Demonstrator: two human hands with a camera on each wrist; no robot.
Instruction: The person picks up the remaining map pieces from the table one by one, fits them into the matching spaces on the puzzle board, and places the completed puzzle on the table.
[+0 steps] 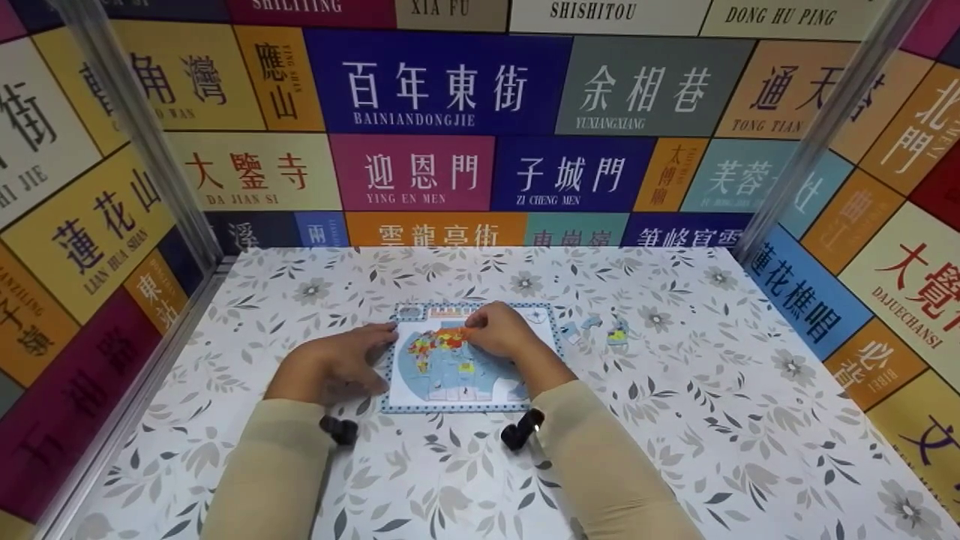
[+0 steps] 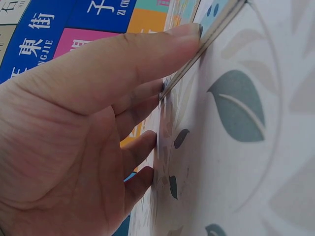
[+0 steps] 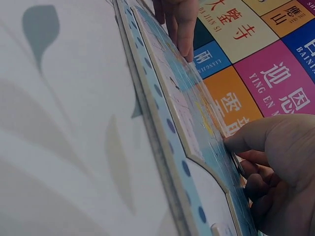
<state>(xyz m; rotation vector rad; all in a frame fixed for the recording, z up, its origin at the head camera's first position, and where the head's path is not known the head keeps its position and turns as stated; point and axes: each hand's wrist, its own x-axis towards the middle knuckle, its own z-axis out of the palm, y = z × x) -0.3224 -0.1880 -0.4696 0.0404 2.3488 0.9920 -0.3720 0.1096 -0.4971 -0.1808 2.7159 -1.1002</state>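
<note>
A flat map jigsaw puzzle [image 1: 442, 382] with a dotted blue border lies on the table, its printed land orange, yellow and green on light blue. My left hand [image 1: 337, 360] is at its left edge, fingers loosely spread. The left wrist view shows the thumb [image 2: 184, 39] resting on the board's border. Over the upper right of the map, my right hand [image 1: 499, 330] has its thumb and fingers curled together, pinching a puzzle piece that they mostly hide. Seen from the right wrist, those fingertips [image 3: 234, 142] are right at the puzzle surface.
Several loose puzzle pieces [image 1: 617, 333] lie just right of the board. A floral cloth [image 1: 675, 420] covers the table. Panels with large lettering [image 1: 435, 82] stand behind and at both sides, with clear corner posts [image 1: 817, 135] between them.
</note>
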